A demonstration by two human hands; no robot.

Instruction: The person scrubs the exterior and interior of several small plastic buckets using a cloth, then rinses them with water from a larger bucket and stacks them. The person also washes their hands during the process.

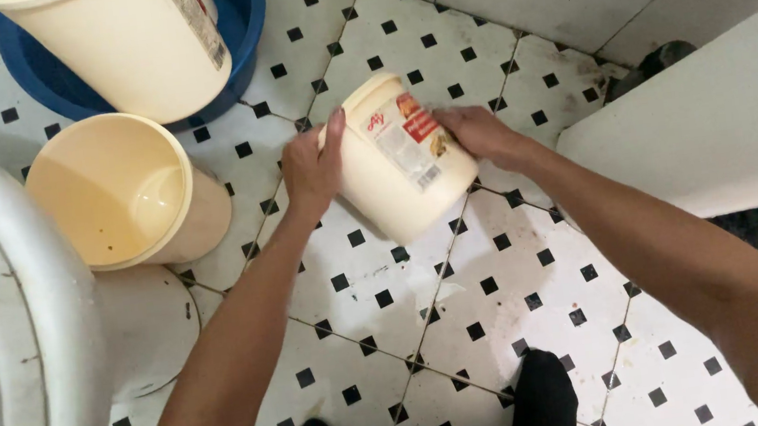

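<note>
Left hand [312, 168] and right hand [476, 133] are clamping 1 tilted tub [401, 158] between their fingers, steadying it above the floor [502, 294].

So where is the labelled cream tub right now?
The labelled cream tub is mid-frame in the head view, tilted above the tiled floor, held between the left hand and right hand.

Floor [436, 45]: white tiles, small black square insets. Blue basin [249, 28] at top left. Open cream bucket [124, 190] just below basin. White toilet base [150, 329] at left. Two dark-socked feet [539, 404] at bottom edge.
</note>
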